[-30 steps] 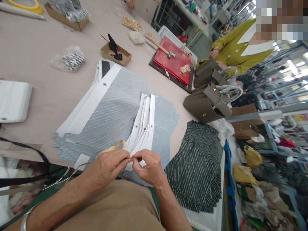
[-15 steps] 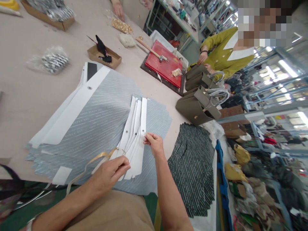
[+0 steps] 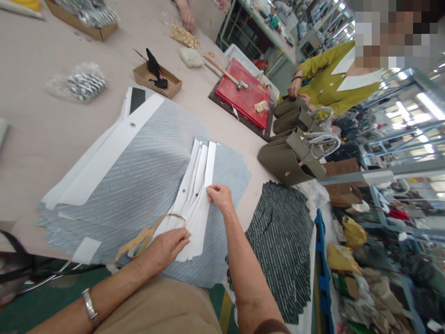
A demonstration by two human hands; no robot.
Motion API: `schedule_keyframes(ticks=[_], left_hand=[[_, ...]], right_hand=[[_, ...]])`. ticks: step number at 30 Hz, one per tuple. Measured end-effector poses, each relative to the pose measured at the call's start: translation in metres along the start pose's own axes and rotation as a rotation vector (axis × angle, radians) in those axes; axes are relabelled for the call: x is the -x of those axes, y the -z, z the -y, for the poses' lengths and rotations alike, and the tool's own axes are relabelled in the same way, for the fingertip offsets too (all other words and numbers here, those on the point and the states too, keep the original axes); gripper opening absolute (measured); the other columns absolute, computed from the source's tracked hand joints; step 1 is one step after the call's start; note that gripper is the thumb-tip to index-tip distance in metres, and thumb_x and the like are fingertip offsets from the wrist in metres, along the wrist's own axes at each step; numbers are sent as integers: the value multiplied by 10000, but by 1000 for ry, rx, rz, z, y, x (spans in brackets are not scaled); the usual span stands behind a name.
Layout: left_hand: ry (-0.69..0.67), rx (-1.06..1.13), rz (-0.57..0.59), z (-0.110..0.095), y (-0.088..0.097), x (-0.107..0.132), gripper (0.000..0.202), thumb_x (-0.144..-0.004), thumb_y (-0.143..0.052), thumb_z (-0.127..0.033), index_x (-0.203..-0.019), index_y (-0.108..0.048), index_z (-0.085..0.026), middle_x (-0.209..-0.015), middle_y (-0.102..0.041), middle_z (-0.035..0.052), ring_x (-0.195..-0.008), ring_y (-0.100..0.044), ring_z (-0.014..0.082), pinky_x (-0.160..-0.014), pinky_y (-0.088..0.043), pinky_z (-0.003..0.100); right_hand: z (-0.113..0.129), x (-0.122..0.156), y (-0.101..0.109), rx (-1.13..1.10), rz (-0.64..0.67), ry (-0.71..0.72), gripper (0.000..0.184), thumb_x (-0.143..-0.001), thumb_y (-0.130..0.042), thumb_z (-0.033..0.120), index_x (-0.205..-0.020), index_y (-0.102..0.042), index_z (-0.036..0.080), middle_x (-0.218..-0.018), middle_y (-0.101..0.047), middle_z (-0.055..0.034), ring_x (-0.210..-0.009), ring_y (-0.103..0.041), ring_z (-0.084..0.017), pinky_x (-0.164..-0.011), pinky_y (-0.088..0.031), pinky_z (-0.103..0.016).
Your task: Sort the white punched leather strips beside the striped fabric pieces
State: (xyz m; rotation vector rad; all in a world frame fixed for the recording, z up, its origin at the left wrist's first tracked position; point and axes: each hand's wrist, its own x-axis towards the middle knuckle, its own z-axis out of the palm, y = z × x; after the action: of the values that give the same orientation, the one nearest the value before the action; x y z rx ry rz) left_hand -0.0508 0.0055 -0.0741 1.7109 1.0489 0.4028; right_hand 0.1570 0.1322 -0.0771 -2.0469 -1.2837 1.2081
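My left hand (image 3: 170, 245) is closed in a pinch over the lower part of the white strips. A thin tan tape (image 3: 141, 239) loops from behind this hand to its fingertips. My right hand (image 3: 220, 197) pinches at the rightmost white strip (image 3: 210, 162); its fingertips cover the spot on the strip, so what is between them is hidden. Beside it, overlapping white strips (image 3: 187, 181) carry small round metal snaps (image 3: 184, 190). The strips edge grey-blue striped lining pieces (image 3: 139, 162), which lie fanned out in a stack before me.
Beyond the linings are a small cardboard box (image 3: 170, 86), a bag of metal parts (image 3: 85, 86) and a hammer (image 3: 239, 84) on a red block (image 3: 229, 99). Dark striped fabric (image 3: 278, 246) lies right. Across the table, a co-worker in a yellow-green top handles olive handbags (image 3: 290, 157).
My right fingertips have moved onto the snap on the rightmost strip, covering it. The tape loop by my left hand has shifted and bunched. The whole view has moved slightly.
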Motion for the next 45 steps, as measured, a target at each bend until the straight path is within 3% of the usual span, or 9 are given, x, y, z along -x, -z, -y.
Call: schedule_keyframes(ticks=[6, 10, 13, 18, 23, 29, 34, 39, 45], left_hand=[[-25, -3, -36, 3, -2, 0, 212, -955, -440, -323, -890, -615, -224, -834, -672, 18, -807, -643, 179, -772, -496, 279], [-39, 7, -71, 5, -3, 0, 211, -949, -456, -341, -878, -620, -229, -818, -677, 14, -794, -652, 182, -768, -505, 282], [-48, 11, -85, 7, -4, 1, 211, -947, -465, -355, -879, -622, -231, -820, -684, 14, -796, -655, 184, -774, -507, 284], [-56, 2, -72, 7, -5, 2, 223, -952, -454, -362, -906, -628, -230, -849, -695, 24, -818, -655, 189, -788, -509, 294], [-49, -27, -51, 3, -4, 2, 218, -943, -452, -348, -907, -625, -219, -866, -698, 34, -825, -656, 197, -790, -504, 310], [-24, -48, -52, 0, -6, 3, 225, -940, -444, -346, -902, -618, -209, -868, -706, 42, -827, -664, 204, -771, -493, 310], [6, -38, -76, -2, -6, 3, 215, -918, -455, -365, -892, -610, -218, -915, -727, 39, -856, -672, 199, -787, -496, 305], [30, 49, -73, -14, 1, 8, 272, -867, -502, -432, -734, -586, -210, -736, -683, -2, -707, -627, 179, -668, -487, 263], [-28, 104, -75, -24, -3, 19, 325, -833, -553, -530, -745, -646, -231, -642, -645, -21, -607, -615, 163, -566, -480, 218]], right_hand=[[-2, -5, 20, 377, -49, 99, 364, -720, -737, 449, -989, -675, 211, -634, -629, 35, -623, -605, -160, -670, -460, -272], [-17, 0, 31, 242, -151, -44, 480, -741, -691, 563, -990, -633, 157, -613, -607, 24, -549, -572, -154, -597, -453, -263], [-22, 16, 24, 94, -201, 0, 456, -822, -604, 529, -1074, -608, 149, -602, -582, 47, -511, -552, -135, -565, -451, -246], [-15, 44, -2, 258, -169, 134, 688, -664, -784, 493, -1230, -563, 171, -916, -665, -27, -801, -628, -173, -759, -488, -280], [-12, 44, -6, 288, -137, 64, 545, -772, -694, 471, -1207, -575, 165, -892, -670, -27, -848, -640, -184, -816, -485, -303], [-21, 34, 1, 134, -53, 38, 450, -788, -642, 383, -1179, -601, 165, -776, -662, 11, -669, -627, -153, -692, -515, -281], [-36, 35, 9, -21, -105, 55, 279, -806, -467, 254, -982, -673, 185, -712, -647, 29, -694, -618, -163, -684, -517, -267], [-60, 62, 68, 44, -313, 135, 264, -823, -418, 279, -826, -669, 197, -788, -680, -1, -850, -615, -191, -838, -490, -286], [-107, 118, 201, 308, -648, 104, 365, -820, -442, 277, -1019, -724, 156, -1011, -748, -79, -980, -672, -212, -925, -498, -324]])
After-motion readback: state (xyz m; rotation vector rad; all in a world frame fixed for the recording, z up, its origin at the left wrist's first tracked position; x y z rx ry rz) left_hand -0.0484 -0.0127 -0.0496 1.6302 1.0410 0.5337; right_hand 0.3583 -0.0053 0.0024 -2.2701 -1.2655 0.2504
